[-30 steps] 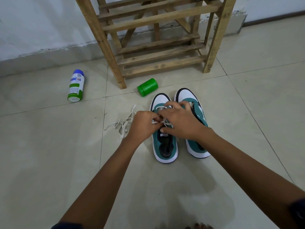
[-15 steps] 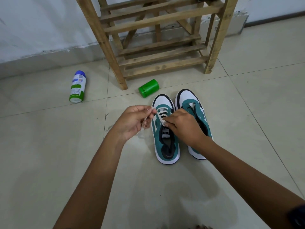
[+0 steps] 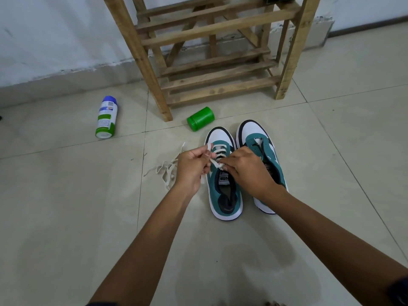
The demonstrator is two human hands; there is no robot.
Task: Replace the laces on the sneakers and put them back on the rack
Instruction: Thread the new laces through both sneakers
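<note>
Two teal and white sneakers stand side by side on the tiled floor, toes toward the wooden rack (image 3: pixel 216 69). The left sneaker (image 3: pixel 224 191) carries a white lace (image 3: pixel 218 151) across its lower eyelets. My left hand (image 3: pixel 192 168) pinches one end of that lace just left of the shoe. My right hand (image 3: pixel 247 171) pinches the other end over the tongue and partly covers the right sneaker (image 3: pixel 260 142), which shows no lace. A loose tangle of white lace (image 3: pixel 165 171) lies on the floor behind my left hand.
A green cylindrical container (image 3: pixel 201 118) lies on its side by the rack's front left leg. A white, green and blue spray can (image 3: pixel 106 117) lies farther left near the wall. Pale floor tiles stretch to the right of the sneakers.
Both hands were bunched over the left sneaker's lacing. My left hand then drew its lace end out to the left, and it now holds it beside the shoe.
</note>
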